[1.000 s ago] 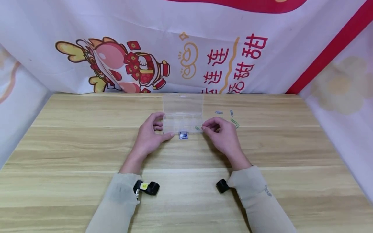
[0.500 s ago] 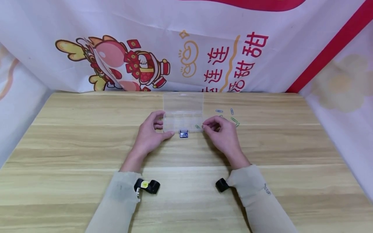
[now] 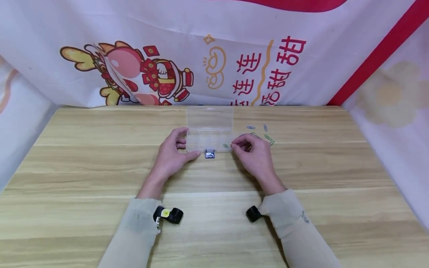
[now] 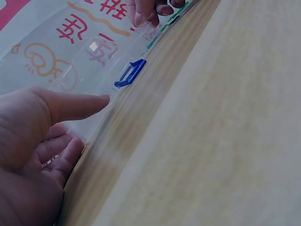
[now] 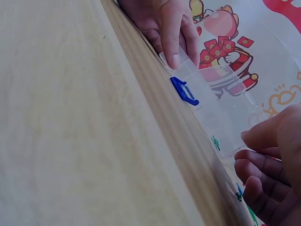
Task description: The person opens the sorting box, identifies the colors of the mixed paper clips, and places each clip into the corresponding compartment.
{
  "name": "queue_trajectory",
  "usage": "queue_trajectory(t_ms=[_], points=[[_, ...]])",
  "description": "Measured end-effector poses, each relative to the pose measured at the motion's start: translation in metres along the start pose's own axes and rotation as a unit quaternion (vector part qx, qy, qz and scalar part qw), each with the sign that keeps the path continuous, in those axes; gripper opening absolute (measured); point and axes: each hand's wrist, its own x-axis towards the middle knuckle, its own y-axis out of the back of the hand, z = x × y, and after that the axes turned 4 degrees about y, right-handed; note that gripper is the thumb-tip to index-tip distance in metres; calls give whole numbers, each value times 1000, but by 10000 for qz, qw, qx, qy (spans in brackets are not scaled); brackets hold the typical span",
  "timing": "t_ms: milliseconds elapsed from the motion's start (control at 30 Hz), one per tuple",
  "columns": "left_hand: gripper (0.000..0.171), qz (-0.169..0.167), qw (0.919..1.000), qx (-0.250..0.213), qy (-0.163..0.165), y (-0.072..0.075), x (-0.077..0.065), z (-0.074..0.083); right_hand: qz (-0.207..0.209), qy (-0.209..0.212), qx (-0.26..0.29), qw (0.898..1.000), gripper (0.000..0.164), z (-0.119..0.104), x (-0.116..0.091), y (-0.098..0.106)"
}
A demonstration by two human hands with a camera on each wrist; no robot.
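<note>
A clear plastic compartment box point(image 3: 204, 140) stands on the table with its lid point(image 3: 209, 117) raised at the back. Its blue latch point(image 3: 209, 154) hangs at the front edge. My left hand point(image 3: 172, 154) grips the box's left end, thumb along the front and fingers at the side. At the right end, my right hand point(image 3: 254, 154) has its thumb and index finger pinched at the box's corner, also visible in the right wrist view. A green paper clip point(image 3: 225, 146) lies in the front right compartment. The right fingers hide part of that corner.
Several loose paper clips, blue and green, lie right of the box, among them a blue paper clip point(image 3: 250, 127) and a green paper clip point(image 3: 267, 137). Behind the wooden table point(image 3: 214, 223) hangs a printed white cloth point(image 3: 207, 22).
The head view has shifted slightly. Both hands keep their places at the ends of the box, and the paper clips lie as before.
</note>
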Motion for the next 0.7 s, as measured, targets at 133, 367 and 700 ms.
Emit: queue_trajectory(t_ms=[133,367,700], points=[[82,25,10000,29,37,0,0,0,1,62,-8,10000,4,1,0,0],[81,34,10000,35,7,-1,-1,1,158,-347,34,9993,10,8,-1,14],[81,81,9999,37,-74,0,1,-1,441,-1252,113,9911,19,34,-1,46]])
